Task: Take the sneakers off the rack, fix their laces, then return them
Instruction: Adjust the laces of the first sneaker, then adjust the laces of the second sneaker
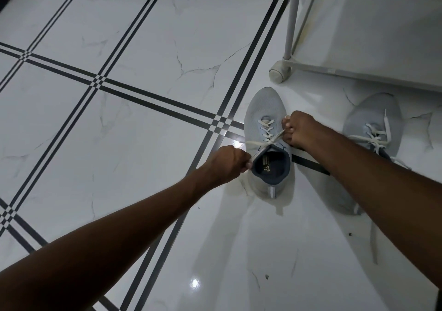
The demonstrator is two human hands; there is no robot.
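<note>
Sneaker [265,119] toe points away; left hand [226,161], right hand [299,131] apparently pinch laces [266,128]

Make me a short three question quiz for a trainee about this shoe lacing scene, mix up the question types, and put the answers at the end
1. True or false: both sneakers are on the rack.
2. Multiple choice: what does each hand grip? A) the heel tab B) a lace end C) the rack post
3. Fill in: the second sneaker lies on the floor to the ____ of the one being laced.

Key
1. False: both stand on the tiled floor in front of it.
2. B: the left hand and right hand pull the lace ends of the near sneaker apart, crossed over its tongue.
3. Right.
</note>
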